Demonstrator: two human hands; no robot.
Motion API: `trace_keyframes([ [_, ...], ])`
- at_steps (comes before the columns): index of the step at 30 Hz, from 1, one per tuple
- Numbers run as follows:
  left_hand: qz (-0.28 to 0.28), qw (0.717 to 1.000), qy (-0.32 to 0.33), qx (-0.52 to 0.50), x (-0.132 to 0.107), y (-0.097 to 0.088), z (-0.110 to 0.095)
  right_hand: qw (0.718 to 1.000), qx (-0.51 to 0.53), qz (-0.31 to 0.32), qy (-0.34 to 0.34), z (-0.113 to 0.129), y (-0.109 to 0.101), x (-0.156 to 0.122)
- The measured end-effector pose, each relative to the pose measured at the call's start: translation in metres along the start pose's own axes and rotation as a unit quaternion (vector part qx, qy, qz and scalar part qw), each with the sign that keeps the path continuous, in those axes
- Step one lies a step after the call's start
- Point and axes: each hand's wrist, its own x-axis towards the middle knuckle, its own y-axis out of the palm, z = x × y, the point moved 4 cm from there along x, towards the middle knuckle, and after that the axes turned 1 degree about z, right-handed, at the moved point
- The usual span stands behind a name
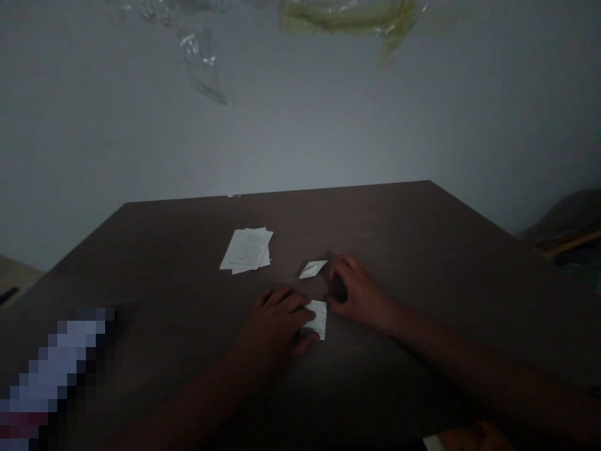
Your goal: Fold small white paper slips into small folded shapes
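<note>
A small folded piece of white paper (320, 319) with printed lines lies on the dark table. My left hand (279, 319) holds it down, thumb and fingers over its left side. To the right, my right hand (354, 288) has curved fingers with a gap between them and the thumb. Its thumb tip is close to the paper's upper right corner, and I see nothing held in it. Just beyond my hands sits another small folded paper (313, 269), slightly raised off the surface. Farther left lies a loose stack of printed sheets (246, 249).
The brown wooden table (188, 351) meets a pale wall (300, 125) at its far edge. Clear and yellow tape (347, 17) hangs on the wall. A blurred-out bluish object (56, 369) lies at the left front. The light is dim.
</note>
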Motion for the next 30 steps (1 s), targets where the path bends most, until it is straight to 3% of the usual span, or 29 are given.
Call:
trace_keyframes([
  [6, -0.009, 1.0, 0.002, 0.009, 0.002, 0.003, 0.001, 0.998, 0.019, 0.049, -0.033, 0.022, 0.006, -0.014],
  [11, -0.006, 1.0, 0.001, 0.024, 0.001, 0.006, 0.003, 0.999, 0.012, 0.018, 0.029, 0.008, 0.004, 0.002],
  [15, -0.027, 0.999, 0.005, 0.019, -0.001, 0.004, 0.002, 0.999, 0.011, 0.01, 0.034, 0.004, 0.002, 0.007],
  [23, -0.005, 1.0, 0.011, 0.012, 0.0, 0.004, 0.001, 0.997, 0.037, 0.06, -0.013, 0.036, 0.008, -0.023],
  [30, 0.011, 1.0, -0.004, 0.015, 0.0, -0.001, -0.002, 0.999, -0.007, 0.033, 0.041, 0.014, -0.001, 0.002],
])
